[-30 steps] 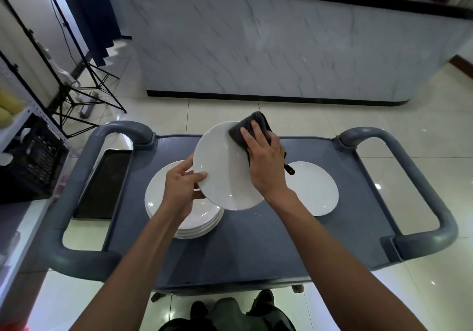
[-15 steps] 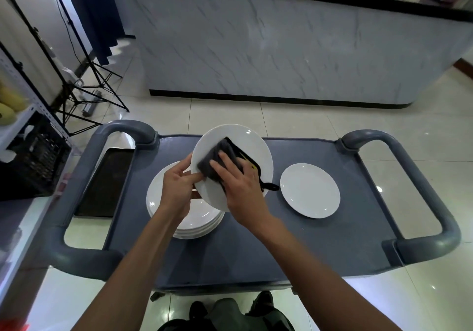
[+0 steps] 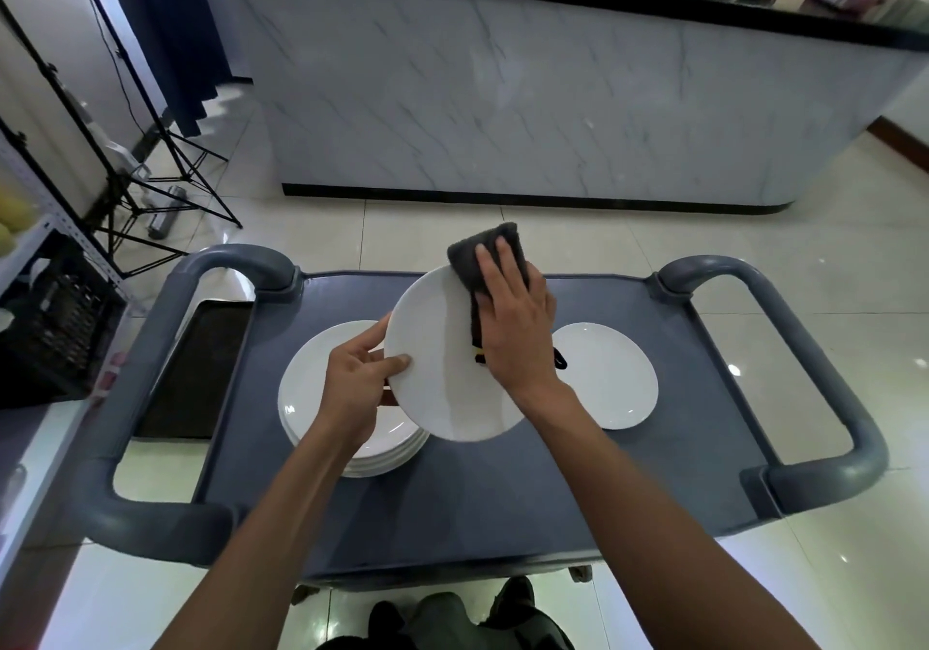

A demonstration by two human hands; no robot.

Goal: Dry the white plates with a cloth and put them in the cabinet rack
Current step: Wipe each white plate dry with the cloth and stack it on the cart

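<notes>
My left hand (image 3: 359, 383) pinches the left rim of a white plate (image 3: 437, 363), thumb on its face, holding it tilted above the grey cart (image 3: 452, 508). My right hand (image 3: 515, 327) lies flat on a dark grey cloth (image 3: 477, 252) and presses it against the plate's upper right edge. A stack of white plates (image 3: 306, 398) sits on the cart under my left hand. One more white plate (image 3: 611, 378) lies alone on the cart to the right.
The cart has thick grey handles at the left (image 3: 146, 363) and right (image 3: 814, 363). A black tray (image 3: 196, 368) and a black crate (image 3: 48, 327) on a shelf stand at the left. A tripod (image 3: 151, 186) and a marble counter (image 3: 528, 106) lie beyond.
My right hand slid the cloth from the plate's middle left up to its upper right edge. The plate stays in my left hand, tilted slightly differently.
</notes>
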